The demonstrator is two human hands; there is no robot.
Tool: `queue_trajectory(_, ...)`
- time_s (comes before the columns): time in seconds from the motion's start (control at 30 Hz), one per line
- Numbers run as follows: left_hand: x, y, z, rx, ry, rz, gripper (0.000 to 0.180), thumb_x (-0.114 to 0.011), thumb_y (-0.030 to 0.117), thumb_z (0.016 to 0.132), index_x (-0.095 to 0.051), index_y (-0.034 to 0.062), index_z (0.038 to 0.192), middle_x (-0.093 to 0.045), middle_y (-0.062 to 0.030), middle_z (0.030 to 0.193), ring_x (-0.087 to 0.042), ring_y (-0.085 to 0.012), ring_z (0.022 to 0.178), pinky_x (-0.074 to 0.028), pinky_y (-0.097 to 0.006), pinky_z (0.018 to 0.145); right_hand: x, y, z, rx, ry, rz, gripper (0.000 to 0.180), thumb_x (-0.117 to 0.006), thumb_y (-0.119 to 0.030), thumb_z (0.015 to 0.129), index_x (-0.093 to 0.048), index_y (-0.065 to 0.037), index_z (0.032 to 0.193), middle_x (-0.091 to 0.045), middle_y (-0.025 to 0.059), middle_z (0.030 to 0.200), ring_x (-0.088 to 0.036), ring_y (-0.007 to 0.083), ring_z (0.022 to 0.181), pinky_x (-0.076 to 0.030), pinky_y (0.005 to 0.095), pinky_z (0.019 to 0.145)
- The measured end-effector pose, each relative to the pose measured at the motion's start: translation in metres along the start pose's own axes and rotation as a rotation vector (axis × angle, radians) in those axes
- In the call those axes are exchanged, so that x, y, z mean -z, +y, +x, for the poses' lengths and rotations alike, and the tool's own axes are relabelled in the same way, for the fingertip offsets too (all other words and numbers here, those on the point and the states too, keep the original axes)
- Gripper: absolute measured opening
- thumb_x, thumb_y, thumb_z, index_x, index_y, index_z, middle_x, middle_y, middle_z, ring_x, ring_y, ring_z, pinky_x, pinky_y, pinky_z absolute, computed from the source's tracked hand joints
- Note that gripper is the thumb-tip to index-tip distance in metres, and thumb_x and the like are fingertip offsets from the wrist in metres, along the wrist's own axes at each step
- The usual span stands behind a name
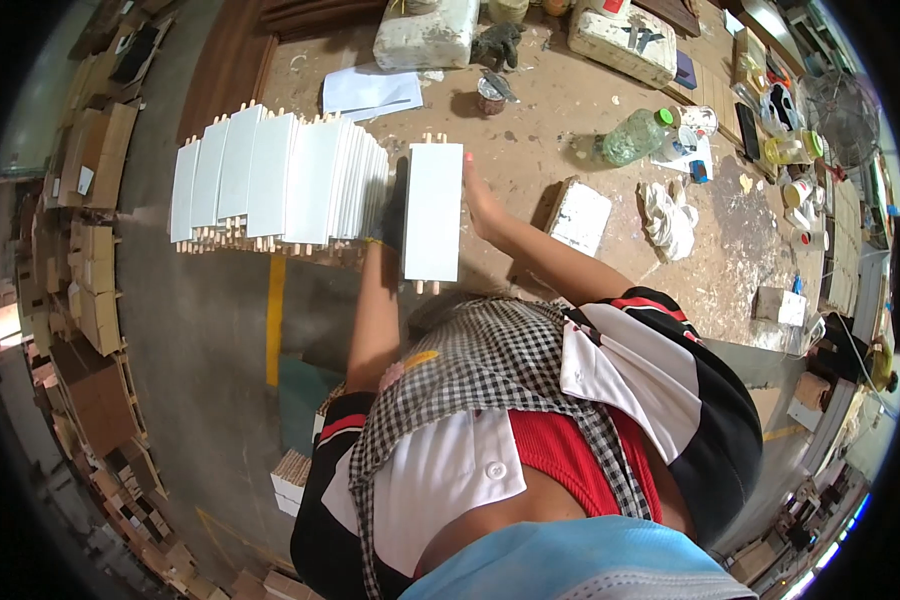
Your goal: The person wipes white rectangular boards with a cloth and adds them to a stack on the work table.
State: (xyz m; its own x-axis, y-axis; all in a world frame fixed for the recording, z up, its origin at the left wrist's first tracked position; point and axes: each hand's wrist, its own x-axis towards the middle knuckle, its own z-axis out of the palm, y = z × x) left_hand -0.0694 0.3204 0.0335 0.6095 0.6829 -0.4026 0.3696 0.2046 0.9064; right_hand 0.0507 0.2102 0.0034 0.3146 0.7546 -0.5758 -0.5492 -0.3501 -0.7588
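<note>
Upright in front of me stands a white panel (433, 212) with wooden dowels sticking out of its top and bottom ends. Along its left edge is my left hand (394, 212) in a dark glove, its fingers mostly hidden behind the panel. My bare right hand (478, 198) lies against the right edge, thumb side up. The panel is gripped between the two hands. Just left of it, a long row of similar white doweled panels (310, 180) stands packed together at the table's left edge.
On the brown worktable (530, 110) are a white paper sheet (372, 92), a small open can (491, 95), a green-capped bottle (635, 138), a white block (579, 216) and a crumpled white cloth (668, 220). Stained white blocks (425, 35) sit at the back. Cardboard stacks (95, 290) line the left.
</note>
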Motion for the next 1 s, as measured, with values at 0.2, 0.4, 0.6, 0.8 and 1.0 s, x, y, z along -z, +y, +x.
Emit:
queue_trajectory(0.2, -0.009, -0.002, 0.008, 0.059, 0.006, -0.028, 0.067, -0.037, 0.060, 0.097, -0.048, 0.0087, 0.140, -0.054, -0.0132, 0.137, -0.051, -0.0316, 0.126, -0.041, -0.059, 0.102, -0.011, 0.005, 0.014, -0.018, -0.091, 0.147, 0.089, -0.010, -0.072, 0.096, -0.027, -0.006, 0.154, -0.025, 0.0189, 0.159, -0.025, 0.0331, 0.145, -0.020, 0.0463, 0.118)
queue_trajectory(0.4, -0.007, 0.009, -0.036, 0.139, 0.142, -0.423, 0.069, -0.036, 0.061, 0.097, -0.047, 0.0083, 0.141, -0.053, -0.0133, 0.139, -0.050, -0.0318, 0.127, -0.040, -0.060, 0.103, 0.052, -0.042, 0.050, -0.066, -0.208, -0.266, 0.096, -0.011, -0.075, 0.094, -0.015, 0.000, 0.154, -0.014, 0.0203, 0.161, -0.013, 0.0322, 0.149, -0.014, 0.0434, 0.121)
queue_trajectory(0.6, -0.023, 0.011, -0.114, 0.430, 0.338, -1.188, 0.070, -0.035, 0.062, 0.098, -0.046, 0.0080, 0.142, -0.052, -0.0133, 0.140, -0.049, -0.0319, 0.128, -0.040, -0.061, 0.103, 0.032, -0.148, 0.074, -0.231, -0.730, -0.601, 0.114, -0.015, -0.085, 0.086, -0.016, 0.008, 0.151, -0.015, 0.0301, 0.157, -0.018, 0.0368, 0.148, -0.017, 0.0458, 0.121)
queue_trajectory(0.8, -0.034, 0.013, -0.129, 0.572, 0.496, -1.546, 0.072, -0.034, 0.063, 0.098, -0.045, 0.0077, 0.143, -0.051, -0.0134, 0.141, -0.049, -0.0321, 0.129, -0.039, -0.062, 0.104, -0.001, -0.157, 0.059, -0.160, -0.681, -0.908, 0.119, -0.023, -0.093, 0.078, -0.011, -0.006, 0.157, -0.030, 0.0284, 0.150, -0.039, 0.0370, 0.127, -0.031, 0.0400, 0.104)
queue_trajectory(1.0, -0.036, 0.024, -0.122, 0.546, 0.581, -1.518, 0.072, -0.036, 0.064, 0.097, -0.045, 0.0084, 0.142, -0.050, -0.0150, 0.142, -0.049, -0.0374, 0.128, -0.038, -0.066, 0.102, -0.005, -0.143, 0.063, -0.115, -0.663, -0.953, 0.121, -0.028, -0.095, 0.074, -0.014, -0.009, 0.157, -0.029, 0.0269, 0.150, -0.037, 0.0330, 0.124, -0.030, 0.0372, 0.105)
